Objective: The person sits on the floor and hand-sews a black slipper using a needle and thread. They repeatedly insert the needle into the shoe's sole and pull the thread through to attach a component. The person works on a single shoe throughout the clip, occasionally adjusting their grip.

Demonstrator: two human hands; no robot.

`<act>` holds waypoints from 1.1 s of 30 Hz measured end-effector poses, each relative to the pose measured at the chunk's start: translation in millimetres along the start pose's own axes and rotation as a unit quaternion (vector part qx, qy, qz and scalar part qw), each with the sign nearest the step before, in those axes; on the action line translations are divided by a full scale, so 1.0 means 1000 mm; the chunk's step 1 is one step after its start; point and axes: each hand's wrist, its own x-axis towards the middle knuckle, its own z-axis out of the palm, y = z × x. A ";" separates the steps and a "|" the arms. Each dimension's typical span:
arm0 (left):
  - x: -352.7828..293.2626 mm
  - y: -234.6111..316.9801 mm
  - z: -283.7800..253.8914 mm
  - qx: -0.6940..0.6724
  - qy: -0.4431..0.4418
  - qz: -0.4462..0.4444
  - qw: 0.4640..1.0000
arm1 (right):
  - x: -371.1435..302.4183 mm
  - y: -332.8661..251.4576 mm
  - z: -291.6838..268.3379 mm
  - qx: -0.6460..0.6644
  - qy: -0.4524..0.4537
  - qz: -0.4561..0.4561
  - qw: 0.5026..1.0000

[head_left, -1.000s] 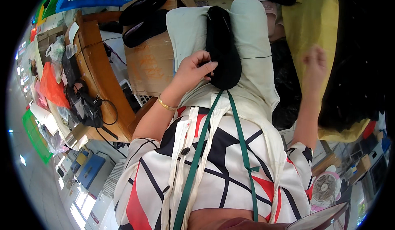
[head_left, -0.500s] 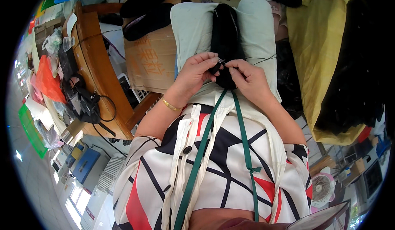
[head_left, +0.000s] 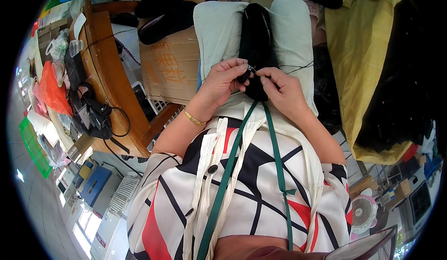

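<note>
A long black cloth shoe (head_left: 256,32) lies lengthwise on the pale cloth (head_left: 291,41) over my lap, its near end under my fingers. My left hand (head_left: 224,79) is closed in a pinch at that near end, with a small shiny piece, perhaps metal, at its fingertips and a bit of black material below. Close beside it, the thumb and forefinger of my right hand (head_left: 280,88) are pressed together. Whatever they hold is too small to name. A thin dark thread (head_left: 298,68) runs off to the right across the pale cloth.
Two black shoes (head_left: 166,15) rest on a cardboard box (head_left: 170,69) at the far left. Beside it stands a wooden table (head_left: 109,87) with a black bag (head_left: 93,113). On the right, a yellow sack (head_left: 358,64) holds dark items. A small fan (head_left: 364,213) is at lower right.
</note>
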 end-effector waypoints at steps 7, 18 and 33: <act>-0.001 0.000 0.001 0.003 0.001 0.005 1.000 | 0.002 0.002 0.001 0.000 0.010 -0.018 1.000; -0.006 0.008 0.015 0.118 0.034 -0.006 0.992 | -0.002 0.013 -0.005 0.132 -0.049 0.115 0.983; -0.001 0.000 0.013 0.097 0.032 0.038 0.994 | 0.005 0.006 0.000 0.150 -0.044 0.123 0.980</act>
